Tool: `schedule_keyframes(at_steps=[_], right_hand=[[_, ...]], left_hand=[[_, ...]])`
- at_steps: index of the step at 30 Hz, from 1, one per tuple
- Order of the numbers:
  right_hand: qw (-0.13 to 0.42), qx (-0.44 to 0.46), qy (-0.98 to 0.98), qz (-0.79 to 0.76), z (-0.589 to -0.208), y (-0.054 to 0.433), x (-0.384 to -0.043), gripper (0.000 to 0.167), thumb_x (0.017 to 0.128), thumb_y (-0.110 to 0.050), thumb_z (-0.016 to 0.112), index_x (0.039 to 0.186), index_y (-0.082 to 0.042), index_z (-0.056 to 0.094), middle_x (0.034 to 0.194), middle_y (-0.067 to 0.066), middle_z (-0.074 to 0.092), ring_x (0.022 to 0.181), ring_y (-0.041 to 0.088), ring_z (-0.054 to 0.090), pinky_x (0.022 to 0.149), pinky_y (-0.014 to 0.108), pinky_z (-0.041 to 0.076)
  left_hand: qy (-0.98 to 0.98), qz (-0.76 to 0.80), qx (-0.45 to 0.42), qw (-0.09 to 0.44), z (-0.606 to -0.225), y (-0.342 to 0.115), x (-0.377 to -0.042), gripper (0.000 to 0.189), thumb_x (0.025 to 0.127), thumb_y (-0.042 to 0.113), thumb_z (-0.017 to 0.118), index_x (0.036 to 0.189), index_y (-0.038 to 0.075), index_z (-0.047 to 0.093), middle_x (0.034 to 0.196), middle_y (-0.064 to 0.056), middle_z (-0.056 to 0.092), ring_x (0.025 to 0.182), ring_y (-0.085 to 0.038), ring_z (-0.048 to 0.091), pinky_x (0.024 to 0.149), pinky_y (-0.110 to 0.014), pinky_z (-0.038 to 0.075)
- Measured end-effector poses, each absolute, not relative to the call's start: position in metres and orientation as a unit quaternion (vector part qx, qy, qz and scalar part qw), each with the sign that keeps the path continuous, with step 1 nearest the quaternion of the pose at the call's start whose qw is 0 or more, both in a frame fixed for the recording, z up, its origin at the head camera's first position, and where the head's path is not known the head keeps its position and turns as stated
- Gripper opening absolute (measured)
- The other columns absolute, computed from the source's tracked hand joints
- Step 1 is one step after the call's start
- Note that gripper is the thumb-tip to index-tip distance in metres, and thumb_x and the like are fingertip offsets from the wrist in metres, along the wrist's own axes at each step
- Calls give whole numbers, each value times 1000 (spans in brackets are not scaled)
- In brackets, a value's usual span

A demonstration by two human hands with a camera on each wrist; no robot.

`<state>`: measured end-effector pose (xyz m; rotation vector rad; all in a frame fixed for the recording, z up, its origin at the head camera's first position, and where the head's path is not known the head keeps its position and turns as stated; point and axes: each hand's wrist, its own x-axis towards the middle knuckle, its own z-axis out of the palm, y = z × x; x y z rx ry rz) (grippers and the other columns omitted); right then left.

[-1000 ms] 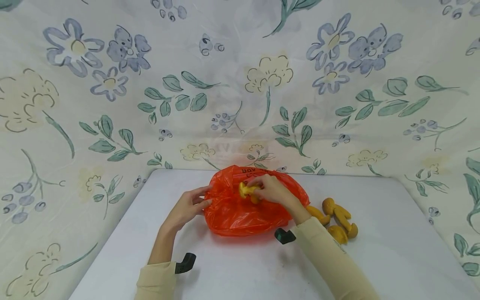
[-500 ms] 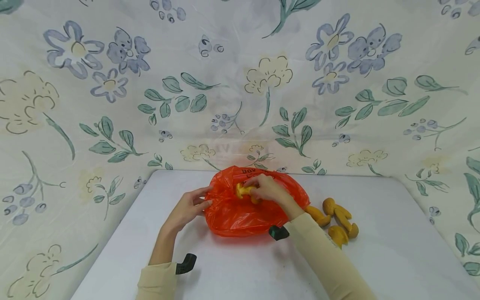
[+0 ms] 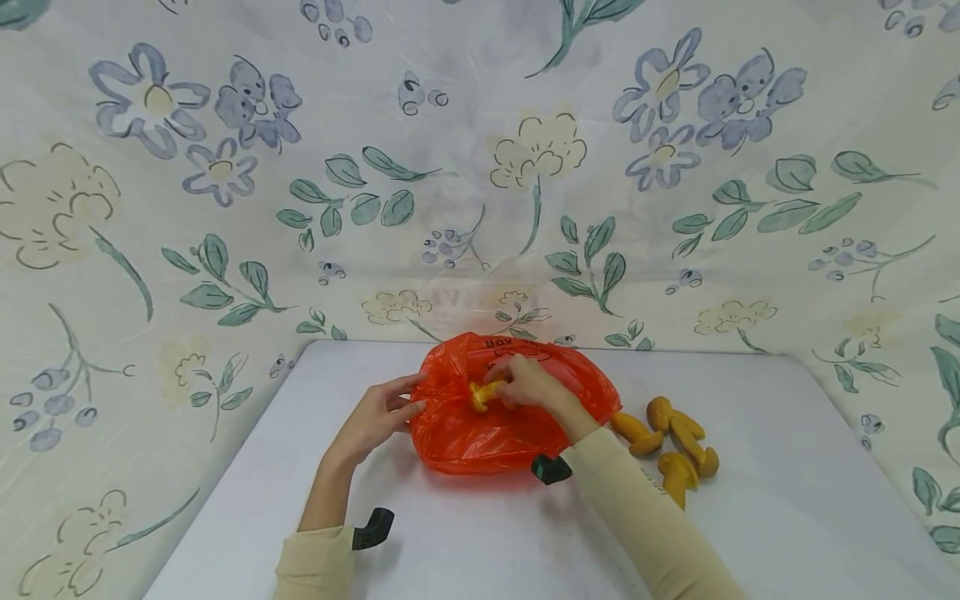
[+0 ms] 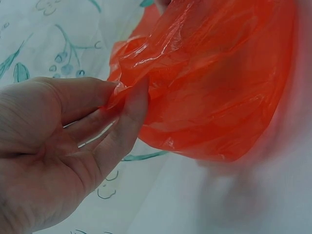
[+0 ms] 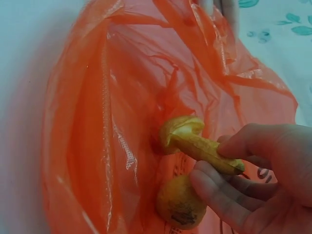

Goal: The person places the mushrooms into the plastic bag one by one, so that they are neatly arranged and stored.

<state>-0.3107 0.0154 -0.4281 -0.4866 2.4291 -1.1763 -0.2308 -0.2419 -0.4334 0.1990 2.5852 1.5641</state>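
A red plastic bag (image 3: 487,437) lies on the white table with its opening spread. My left hand (image 3: 377,419) pinches the bag's left edge between thumb and fingers, as the left wrist view shows at the gathered plastic (image 4: 195,107). Over the opening, my right hand (image 3: 528,385) holds a yellow mushroom (image 5: 200,146) by its stem, cap pointing left toward the bag's inside. Just below it in the right wrist view, a second yellow-brown mushroom (image 5: 180,202) lies against the red plastic, close to the fingertips.
To the right of the bag, several yellow-brown mushrooms (image 3: 686,437) lie in a loose group on the white table (image 3: 810,508), partly behind the right sleeve. A floral cloth (image 3: 480,167) rises behind the table. Black camera mounts (image 3: 551,469) stick out from both wrists.
My right hand has shifted slightly left and lower with the mushroom, whose cap now tilts down. The right forearm moved left, uncovering more of the loose mushrooms. The left hand has stayed put.
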Motion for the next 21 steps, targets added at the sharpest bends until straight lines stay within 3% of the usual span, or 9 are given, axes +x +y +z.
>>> schedule_keyframes(at_steps=[9, 21], right_hand=[[196, -173, 873, -412, -428, 14, -310, 27, 94, -9, 62, 120, -9, 69, 110, 8, 66, 86, 33, 66, 82, 37, 60], [196, -166, 864, -434, -423, 21, -313, 35, 96, -10, 61, 131, -7, 61, 110, 11, 64, 90, 34, 70, 82, 38, 61]], left_hand=[[853, 515, 64, 54, -432, -242, -230, 51, 96, 14, 61, 145, 11, 47, 138, -19, 56, 111, -31, 66, 80, -33, 61], [854, 514, 60, 54, -434, -242, -232, 52, 96, 14, 61, 146, 12, 47, 139, -19, 56, 112, -31, 66, 81, -34, 61]])
